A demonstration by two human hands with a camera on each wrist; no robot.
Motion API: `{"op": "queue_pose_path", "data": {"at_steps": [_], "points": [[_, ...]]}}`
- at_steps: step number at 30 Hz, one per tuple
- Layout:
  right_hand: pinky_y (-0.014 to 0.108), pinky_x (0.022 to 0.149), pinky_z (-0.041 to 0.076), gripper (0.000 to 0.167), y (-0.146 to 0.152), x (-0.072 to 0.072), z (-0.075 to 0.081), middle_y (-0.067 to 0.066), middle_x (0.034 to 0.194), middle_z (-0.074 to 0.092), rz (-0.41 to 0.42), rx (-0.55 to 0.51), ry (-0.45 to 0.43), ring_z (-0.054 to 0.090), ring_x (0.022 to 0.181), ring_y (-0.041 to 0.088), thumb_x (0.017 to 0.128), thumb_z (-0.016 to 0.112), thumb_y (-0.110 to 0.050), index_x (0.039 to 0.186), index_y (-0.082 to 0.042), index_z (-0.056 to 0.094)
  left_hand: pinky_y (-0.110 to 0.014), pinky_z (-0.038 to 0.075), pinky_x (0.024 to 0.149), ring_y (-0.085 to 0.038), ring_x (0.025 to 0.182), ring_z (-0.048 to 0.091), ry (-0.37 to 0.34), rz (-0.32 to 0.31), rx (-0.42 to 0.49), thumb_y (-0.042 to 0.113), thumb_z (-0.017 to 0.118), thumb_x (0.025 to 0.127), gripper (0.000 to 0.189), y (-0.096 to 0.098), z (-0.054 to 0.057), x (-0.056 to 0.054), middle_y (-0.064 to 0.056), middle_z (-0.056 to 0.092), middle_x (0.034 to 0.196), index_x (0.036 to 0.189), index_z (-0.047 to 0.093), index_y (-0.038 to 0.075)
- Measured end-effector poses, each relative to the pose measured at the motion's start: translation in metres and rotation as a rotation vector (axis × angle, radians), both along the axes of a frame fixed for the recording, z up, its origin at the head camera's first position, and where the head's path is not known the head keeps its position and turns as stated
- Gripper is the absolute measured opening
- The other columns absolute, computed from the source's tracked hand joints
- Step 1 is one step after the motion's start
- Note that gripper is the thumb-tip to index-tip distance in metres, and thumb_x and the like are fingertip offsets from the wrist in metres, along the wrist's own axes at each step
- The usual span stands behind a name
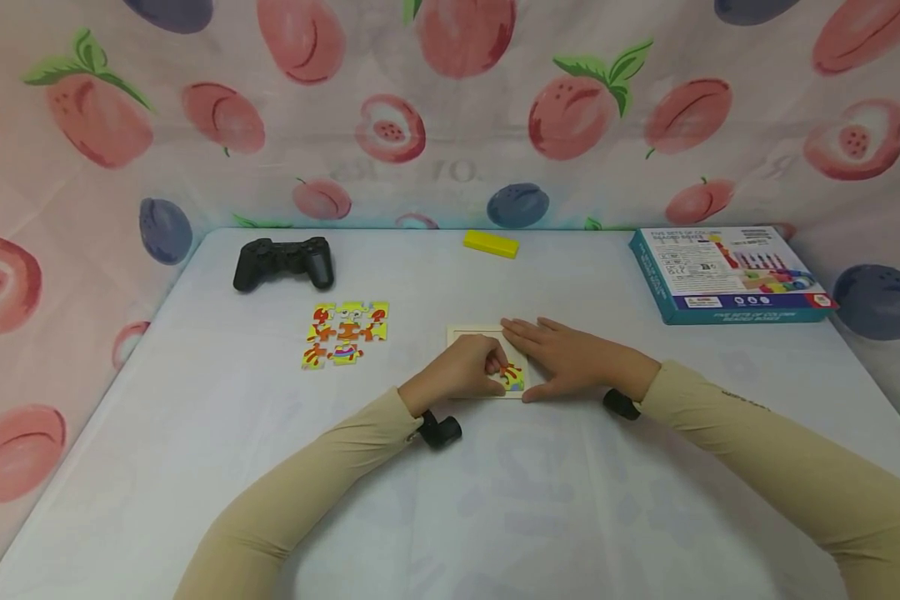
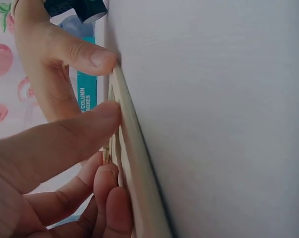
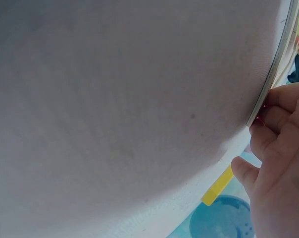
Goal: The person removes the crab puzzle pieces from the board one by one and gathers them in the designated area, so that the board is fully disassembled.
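A shallow wooden puzzle frame (image 1: 461,332) lies on the table, with a yellow and orange jigsaw piece (image 1: 513,379) in its lower right corner. My left hand (image 1: 465,367) reaches over the frame, fingers curled at that piece and thumb at the near rim. In the left wrist view, the fingertips (image 2: 106,179) meet the thin edge of the piece (image 2: 107,154), close over the frame (image 2: 134,178). Along the frame's right side rests my right hand (image 1: 570,360), its fingers extended and thumb at the near corner. The right wrist view has its fingers (image 3: 275,119) against the rim.
Several jigsaw pieces (image 1: 348,332) form a crab picture to the left. Behind them sits a black game controller (image 1: 283,262). A yellow block (image 1: 491,243) lies at the table's back edge, and a blue and white box (image 1: 731,275) stands at the back right.
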State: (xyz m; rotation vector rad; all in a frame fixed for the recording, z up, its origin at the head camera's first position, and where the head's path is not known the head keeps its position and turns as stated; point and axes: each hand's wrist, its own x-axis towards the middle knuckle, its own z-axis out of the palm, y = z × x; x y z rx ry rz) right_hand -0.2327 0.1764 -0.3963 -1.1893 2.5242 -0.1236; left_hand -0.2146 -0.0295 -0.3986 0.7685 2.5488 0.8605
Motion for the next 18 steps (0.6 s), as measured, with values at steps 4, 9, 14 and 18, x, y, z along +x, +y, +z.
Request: {"op": "queue_pose_path", "data": {"at_steps": [4, 9, 14, 18], "points": [[0.049, 0.117, 0.014, 0.098, 0.001, 0.001, 0.001, 0.008, 0.159, 0.009, 0.003, -0.005, 0.003, 0.013, 0.147, 0.024, 0.082, 0.058, -0.061, 0.15, -0.005, 0.015, -0.019, 0.045, 0.072, -0.009, 0.076, 0.053, -0.023, 0.014, 0.022, 0.013, 0.079, 0.074, 0.028, -0.004, 0.002, 0.0, -0.002, 0.062, 0.083, 0.097, 0.066, 0.003], [0.05, 0.116, 0.015, 0.099, 0.0, 0.002, 0.004, 0.009, 0.159, 0.009, 0.0, -0.006, -0.003, 0.014, 0.146, 0.024, 0.082, 0.058, -0.061, 0.15, -0.005, 0.014, -0.018, 0.046, 0.072, -0.01, 0.078, 0.055, -0.054, 0.057, 0.088, 0.015, 0.08, 0.074, 0.028, -0.025, 0.01, -0.001, -0.003, 0.062, 0.085, 0.096, 0.066, 0.004], [0.05, 0.117, 0.014, 0.099, -0.001, 0.003, 0.005, 0.008, 0.159, 0.007, -0.009, 0.021, -0.006, 0.013, 0.147, 0.024, 0.082, 0.056, -0.063, 0.151, -0.006, 0.012, -0.02, 0.048, 0.073, -0.013, 0.079, 0.057, -0.016, 0.107, 0.152, 0.014, 0.08, 0.074, 0.028, -0.064, 0.024, -0.001, -0.008, 0.064, 0.088, 0.096, 0.066, 0.003], [0.049, 0.117, 0.013, 0.1, -0.001, 0.002, 0.005, 0.007, 0.16, 0.006, -0.009, 0.022, -0.017, 0.012, 0.147, 0.024, 0.082, 0.056, -0.063, 0.151, -0.006, 0.011, -0.023, 0.048, 0.074, -0.015, 0.08, 0.058, 0.007, 0.168, 0.155, 0.012, 0.08, 0.072, 0.028, -0.101, 0.03, 0.0, -0.012, 0.065, 0.09, 0.095, 0.066, 0.003]]}}
